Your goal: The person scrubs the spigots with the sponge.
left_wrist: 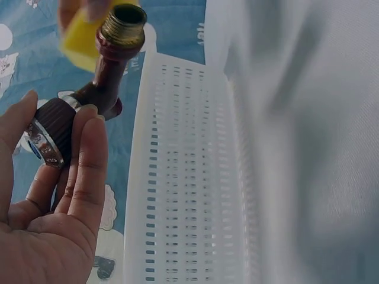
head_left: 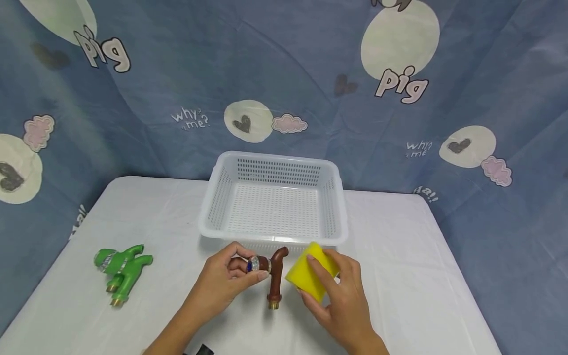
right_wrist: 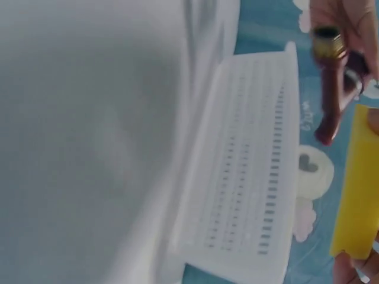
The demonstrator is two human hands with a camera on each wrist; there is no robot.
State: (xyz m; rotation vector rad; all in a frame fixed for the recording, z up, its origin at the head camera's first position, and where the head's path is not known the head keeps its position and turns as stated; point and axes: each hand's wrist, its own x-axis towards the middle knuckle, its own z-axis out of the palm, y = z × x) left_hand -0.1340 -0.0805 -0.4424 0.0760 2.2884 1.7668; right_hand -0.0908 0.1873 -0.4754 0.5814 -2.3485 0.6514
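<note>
My left hand (head_left: 230, 276) grips the knob end of a brown tap (head_left: 275, 276) with a brass threaded tip, held above the table just in front of the white basket (head_left: 272, 162). In the left wrist view the fingers (left_wrist: 89, 160) curl round the ribbed brown knob (left_wrist: 53, 133), and the brown tap's brass tip (left_wrist: 124, 23) points away. My right hand (head_left: 337, 291) holds a yellow sponge (head_left: 308, 276) right beside the tap's spout. In the right wrist view the yellow sponge (right_wrist: 358, 183) sits next to the brown tap (right_wrist: 334, 83).
A green tap (head_left: 122, 268) lies on the white tablecloth (head_left: 399, 256) at the left. The white perforated basket stands at the table's middle back with nothing in it. A blue patterned cloth (head_left: 155, 88) hangs behind the table.
</note>
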